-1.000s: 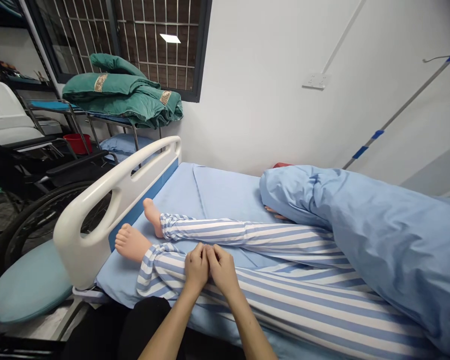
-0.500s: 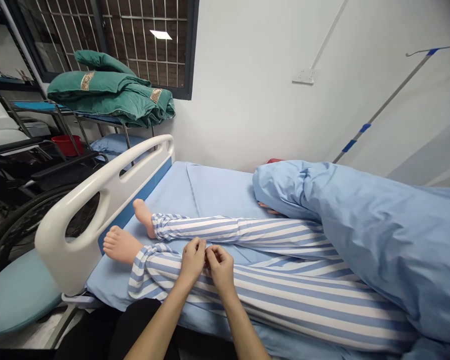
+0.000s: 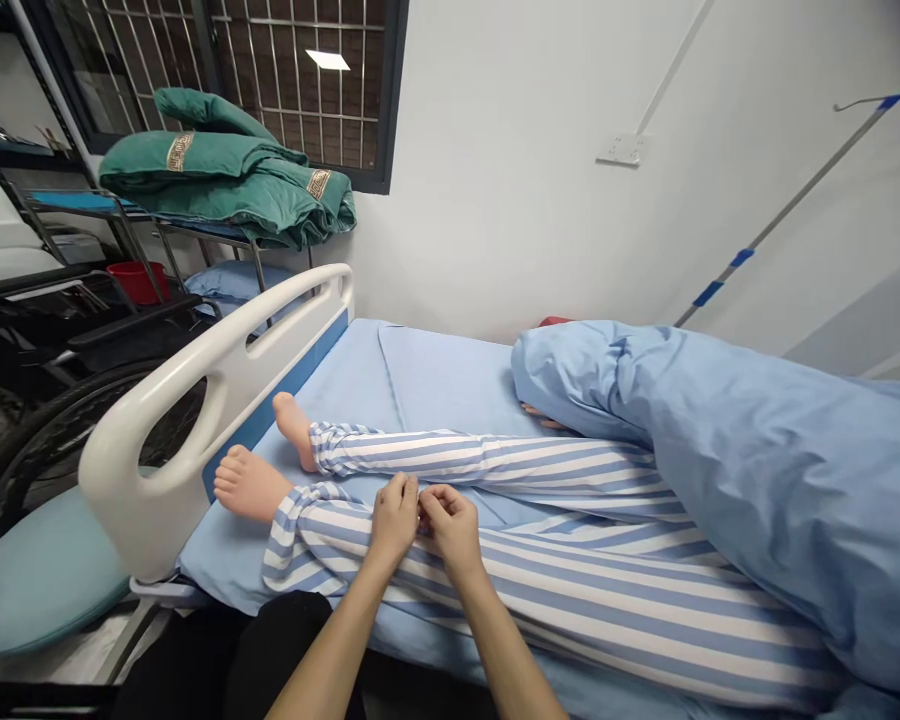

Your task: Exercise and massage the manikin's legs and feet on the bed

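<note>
Close together over the striped trousers (image 3: 607, 570), my left hand (image 3: 394, 515) and my right hand (image 3: 451, 525) both have curled, pinching fingers. Their fingertips almost meet, and whatever may be between them is too small or hidden to make out. Beneath them is the nearer leg of a figure lying on the bed, which looks like a manikin. Its near foot (image 3: 251, 485) and far foot (image 3: 294, 430) are bare and point toward the footboard. A blue quilt (image 3: 765, 450) is folded back over the figure's upper part, with some fingers showing at its edge.
The white footboard (image 3: 146, 410) rises on the left, with a wheelchair (image 3: 82, 360) beyond it. Green folded bedding (image 3: 225, 185) lies on a rack under the barred window. An IV pole (image 3: 787, 215) leans across the right. A pale green stool seat (image 3: 45, 575) stands lower left.
The view has shifted slightly, so the whole scene sits a little further right. My hands stay over the near leg; the right fingertips have drawn slightly away from the left.
</note>
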Available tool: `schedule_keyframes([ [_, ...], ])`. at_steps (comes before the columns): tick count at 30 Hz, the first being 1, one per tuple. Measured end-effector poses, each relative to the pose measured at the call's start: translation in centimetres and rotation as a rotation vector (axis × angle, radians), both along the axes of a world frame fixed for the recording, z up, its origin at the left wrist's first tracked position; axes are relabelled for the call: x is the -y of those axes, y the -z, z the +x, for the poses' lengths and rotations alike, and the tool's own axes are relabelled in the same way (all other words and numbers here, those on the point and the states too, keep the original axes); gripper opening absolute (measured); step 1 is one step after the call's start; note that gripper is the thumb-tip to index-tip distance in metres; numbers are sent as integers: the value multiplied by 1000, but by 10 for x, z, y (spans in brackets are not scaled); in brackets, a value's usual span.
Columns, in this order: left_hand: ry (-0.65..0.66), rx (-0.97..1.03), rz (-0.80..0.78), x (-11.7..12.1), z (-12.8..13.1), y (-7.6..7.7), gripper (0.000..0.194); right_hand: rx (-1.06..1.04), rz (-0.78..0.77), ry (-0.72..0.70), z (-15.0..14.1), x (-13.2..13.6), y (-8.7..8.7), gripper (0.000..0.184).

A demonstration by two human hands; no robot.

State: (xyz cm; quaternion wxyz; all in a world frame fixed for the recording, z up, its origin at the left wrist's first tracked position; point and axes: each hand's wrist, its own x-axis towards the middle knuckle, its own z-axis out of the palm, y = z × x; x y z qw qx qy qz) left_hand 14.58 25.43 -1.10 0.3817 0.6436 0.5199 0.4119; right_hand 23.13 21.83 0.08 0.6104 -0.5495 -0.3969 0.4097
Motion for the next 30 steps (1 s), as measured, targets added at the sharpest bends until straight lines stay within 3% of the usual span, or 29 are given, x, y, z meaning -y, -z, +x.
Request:
schedule_keyframes([
  [11, 29, -46, 22, 3, 1, 0, 30, 66, -12, -64, 15, 2, 9, 21],
  [21, -86, 266, -56, -6, 18, -13, 33, -8, 17, -51, 15, 3, 6, 27],
  [26, -186, 153, -52, -3, 28, -8, 32, -20, 1, 8, 15, 4, 6, 21],
  [30, -166, 30, -5, 2, 27, -3, 31, -55, 9, 10, 16, 3, 8, 21],
])
